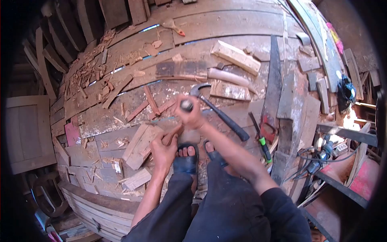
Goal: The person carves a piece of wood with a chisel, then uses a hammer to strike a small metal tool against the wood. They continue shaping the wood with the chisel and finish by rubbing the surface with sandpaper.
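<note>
My right hand point(192, 116) is raised in front of me, shut on a tool whose round dark end point(186, 105) points at the camera; the rest of the tool is hidden. Just below it my left hand point(163, 150) grips a short wooden piece point(174, 132) that stands tilted on the planks. A claw hammer point(221, 114) with a black handle lies on the boards right behind my right hand. My feet in dark sandals point(186, 158) are planted just below the hands.
A hand saw point(274, 84) with a red handle lies to the right, beside a green-handled screwdriver point(264, 146). Wood offcuts point(139, 146) and chips point(90, 72) litter the curved plank floor. Power tools and cables point(320, 155) sit at the right edge.
</note>
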A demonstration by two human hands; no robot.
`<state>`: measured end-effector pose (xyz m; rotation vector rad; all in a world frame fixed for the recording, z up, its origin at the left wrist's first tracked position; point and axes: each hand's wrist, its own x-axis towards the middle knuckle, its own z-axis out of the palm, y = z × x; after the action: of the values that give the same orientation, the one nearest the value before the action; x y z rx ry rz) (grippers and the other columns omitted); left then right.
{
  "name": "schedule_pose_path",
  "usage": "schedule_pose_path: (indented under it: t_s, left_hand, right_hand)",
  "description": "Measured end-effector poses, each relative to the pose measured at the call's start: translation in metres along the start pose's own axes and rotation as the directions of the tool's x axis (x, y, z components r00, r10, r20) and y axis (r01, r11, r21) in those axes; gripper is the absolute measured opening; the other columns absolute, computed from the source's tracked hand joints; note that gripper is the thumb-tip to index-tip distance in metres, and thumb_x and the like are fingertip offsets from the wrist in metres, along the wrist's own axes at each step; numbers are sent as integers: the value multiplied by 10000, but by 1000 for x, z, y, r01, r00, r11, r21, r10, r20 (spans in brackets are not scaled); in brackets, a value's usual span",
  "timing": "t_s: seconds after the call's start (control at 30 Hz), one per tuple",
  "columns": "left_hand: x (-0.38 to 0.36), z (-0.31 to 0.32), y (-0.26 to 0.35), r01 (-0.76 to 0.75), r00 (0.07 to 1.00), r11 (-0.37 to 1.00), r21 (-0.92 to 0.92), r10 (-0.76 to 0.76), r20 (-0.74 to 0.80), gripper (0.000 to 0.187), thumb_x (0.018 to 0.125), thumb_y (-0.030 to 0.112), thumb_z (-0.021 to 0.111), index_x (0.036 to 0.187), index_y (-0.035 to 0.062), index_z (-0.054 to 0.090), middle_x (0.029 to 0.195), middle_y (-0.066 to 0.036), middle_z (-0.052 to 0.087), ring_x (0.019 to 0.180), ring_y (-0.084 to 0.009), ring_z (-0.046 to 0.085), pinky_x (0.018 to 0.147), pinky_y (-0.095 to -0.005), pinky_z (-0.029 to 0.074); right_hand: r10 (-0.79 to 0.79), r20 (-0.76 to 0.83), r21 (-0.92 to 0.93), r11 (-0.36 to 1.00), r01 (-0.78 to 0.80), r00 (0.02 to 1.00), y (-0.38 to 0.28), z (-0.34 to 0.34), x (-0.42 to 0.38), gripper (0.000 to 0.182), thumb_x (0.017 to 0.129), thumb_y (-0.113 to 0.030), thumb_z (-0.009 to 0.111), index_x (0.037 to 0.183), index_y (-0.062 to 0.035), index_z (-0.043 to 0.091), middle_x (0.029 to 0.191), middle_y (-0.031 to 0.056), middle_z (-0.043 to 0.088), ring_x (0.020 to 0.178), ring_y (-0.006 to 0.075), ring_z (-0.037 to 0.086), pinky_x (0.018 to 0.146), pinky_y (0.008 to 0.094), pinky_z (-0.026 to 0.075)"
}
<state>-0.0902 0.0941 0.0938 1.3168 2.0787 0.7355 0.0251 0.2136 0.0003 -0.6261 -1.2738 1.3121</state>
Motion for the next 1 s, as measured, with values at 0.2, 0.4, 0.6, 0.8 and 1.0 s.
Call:
schedule_pose_path:
  t_s: [0.2,0.4,0.6,0.8,1.0]
  left_hand:
    - [2,0,4,46,999,999,15,-46,-6,283,855,157,801,988,-85,741,841,-226,756,786,-236,741,755,-379,572]
    - [2,0,6,39,999,999,22,-39,3,277,852,162,801,971,-82,745,839,-229,754,789,-251,749,753,-381,572]
    - [-2,-3,4,69,998,997,25,-69,3,263,854,150,798,967,-81,747,840,-223,757,799,-240,749,755,-377,571]
    - [4,1,-2,58,998,997,-45,-58,10,254,852,132,802,974,-84,747,854,-211,763,804,-214,740,758,-369,570]
    - [4,1,-5,33,999,996,-77,-34,-16,245,853,112,791,973,-96,739,842,-186,760,816,-171,713,771,-351,567]
  right_hand:
    - [145,104,496,850,-178,984,-133,-32,70,177,873,6,655,833,-38,488,666,-4,512,613,56,481,550,242,401]
    - [280,-4,471,847,-245,960,-74,3,22,192,884,-5,603,811,-71,439,605,-8,462,507,62,389,468,260,305]
    - [185,-2,321,931,-175,983,-114,1,34,216,863,-30,648,781,-56,449,637,-8,480,566,66,428,512,261,348]
    - [98,5,233,968,-96,995,-93,18,21,189,841,-31,686,777,-34,509,688,4,513,648,94,475,595,273,390]
    - [115,57,153,981,-122,992,-89,18,24,237,843,-37,681,746,-54,466,687,8,512,647,80,479,580,272,392]
